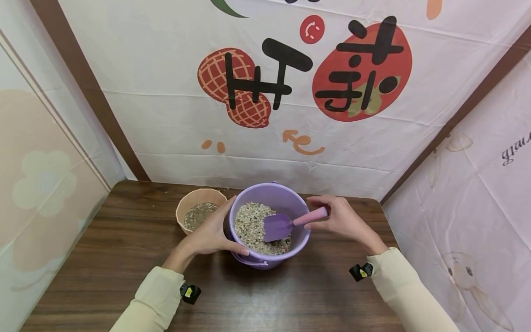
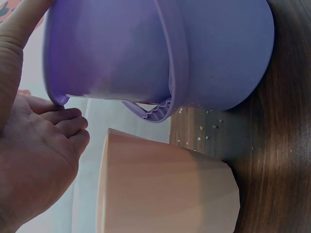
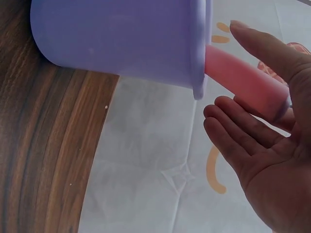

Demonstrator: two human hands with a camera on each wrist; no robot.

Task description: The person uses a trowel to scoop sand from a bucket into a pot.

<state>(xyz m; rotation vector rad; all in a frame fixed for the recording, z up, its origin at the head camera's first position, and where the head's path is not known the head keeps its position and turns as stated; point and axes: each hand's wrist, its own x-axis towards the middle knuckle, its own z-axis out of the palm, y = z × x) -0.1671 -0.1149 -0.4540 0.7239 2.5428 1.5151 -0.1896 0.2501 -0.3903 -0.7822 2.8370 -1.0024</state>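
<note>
Two hands work at a purple bucket (image 1: 271, 198) standing near the far edge of a dark wooden table (image 1: 124, 258). The right hand (image 1: 342, 219) pinches the pink handle of a small shovel (image 1: 290, 223) between thumb and fingertips at the bucket's right rim; the wrist view shows the other fingers fairly straight under the handle. The shovel's long axis runs roughly parallel to the table's far edge, handle toward the right edge, purple blade pointing left and down into the bucket, resting on the fill. The left hand (image 1: 211, 233) cups the bucket's left side, its thumb curled along the near rim and its fingers round the wall. The bucket holds a pale, speckled mix of grains (image 1: 249, 221), heaped about halfway up. Just beside it, toward the left edge, stands a peach-coloured pot (image 1: 192, 203) with a shallow layer of darker grit at the bottom. A few spilled crumbs (image 2: 206, 131) lie on the table between the two containers. Behind the table hangs a white banner (image 1: 166, 106) with bold black characters, which I cannot read for certain, over a drawn peanut and a red fruit.
</note>
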